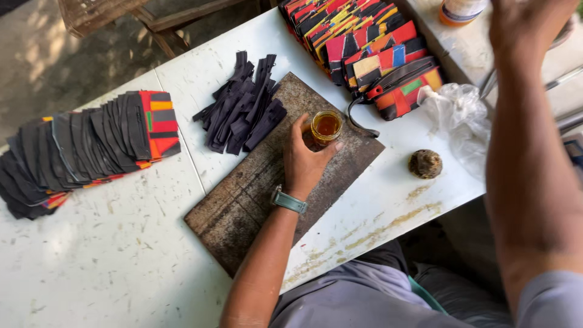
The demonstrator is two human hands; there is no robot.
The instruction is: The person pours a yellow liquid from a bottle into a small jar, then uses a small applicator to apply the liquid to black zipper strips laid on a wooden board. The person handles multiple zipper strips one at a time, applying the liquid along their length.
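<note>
Left hand on the jar, right hand raised far right.

Nearest me, my left hand curls around a small jar of amber liquid, which stands on the worn board mid-table. A brown ball lies to the right. Farther left sit black strips and a fanned stack; far off, colourful pouches. My right hand hovers far right; I cannot tell its grip.

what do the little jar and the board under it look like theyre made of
The little jar, held by the left hand, looks like clear glass: amber liquid shows through. The board looks like worn wood, perhaps stained; its surface is dull, brown and mottled.
</note>
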